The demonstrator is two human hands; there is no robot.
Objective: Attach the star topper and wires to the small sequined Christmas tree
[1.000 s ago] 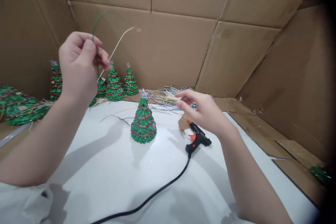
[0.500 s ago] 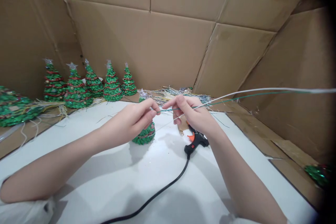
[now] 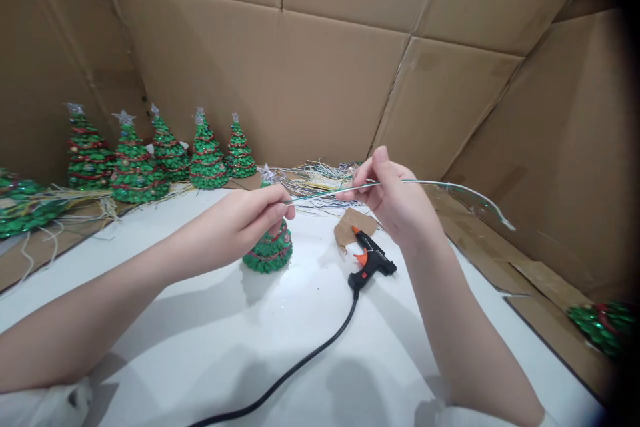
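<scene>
A green strand and a white strand (image 3: 325, 194) run close together between my hands. My left hand (image 3: 265, 217) pinches their left end, in front of a small green tree (image 3: 270, 250) with a silver star. My right hand (image 3: 387, 193) is closed on the strands between thumb and fingers, and their free part curves out to the right, drooping at the tip. Below my right hand a black and orange glue gun (image 3: 370, 263) lies on the white table, its nozzle over a piece of brown card (image 3: 347, 227).
Several decorated green trees (image 3: 207, 157) stand at the back left. Loose strands (image 3: 320, 180) lie heaped behind my hands. The gun's black cable (image 3: 305, 360) crosses the table front. Cardboard walls (image 3: 340, 80) surround the table, and another green tree (image 3: 603, 323) is at the far right.
My right hand has moved right and up, away from my left. The two strands now lie together between the hands, and their free end has swung in from the right edge and bends down.
</scene>
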